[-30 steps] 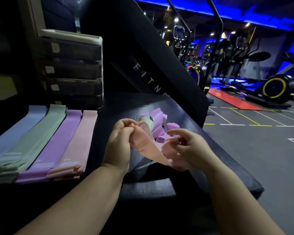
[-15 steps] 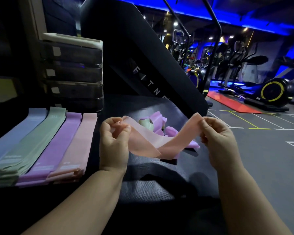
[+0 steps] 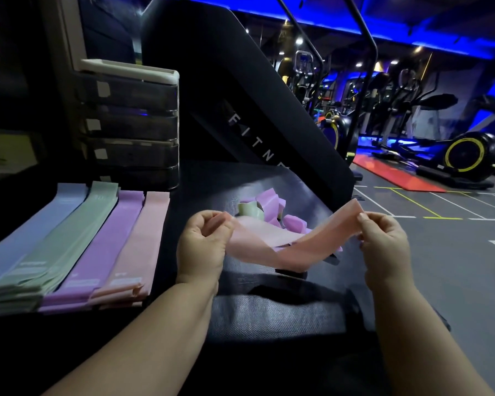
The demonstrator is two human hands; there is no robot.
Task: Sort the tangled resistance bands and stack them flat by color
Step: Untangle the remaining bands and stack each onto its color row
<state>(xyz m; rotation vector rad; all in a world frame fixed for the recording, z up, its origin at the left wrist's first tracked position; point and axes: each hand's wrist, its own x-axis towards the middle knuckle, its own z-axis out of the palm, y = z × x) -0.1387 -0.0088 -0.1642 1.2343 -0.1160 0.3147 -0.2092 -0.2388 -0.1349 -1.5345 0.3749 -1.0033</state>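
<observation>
A gym is shown. Cardio machines are ranged toward the far wall, among them a cross-trainer (image 3: 466, 152) with a yellow-rimmed flywheel and a second machine (image 3: 336, 132) with a similar yellow-ringed wheel. The letters "FITN" are printed in white on a large black slanted panel (image 3: 252, 138), and dark handrails (image 3: 363, 38) are seen above it. The dark floor (image 3: 455, 252) is marked with white and yellow lines, and a red mat (image 3: 397, 175) is laid on it. The ceiling is edged with blue strip lighting (image 3: 326, 24). Resistance bands (image 3: 97, 247) in blue, green, purple and pink are laid in flat stacks on a dark textured bench (image 3: 269, 315).
</observation>
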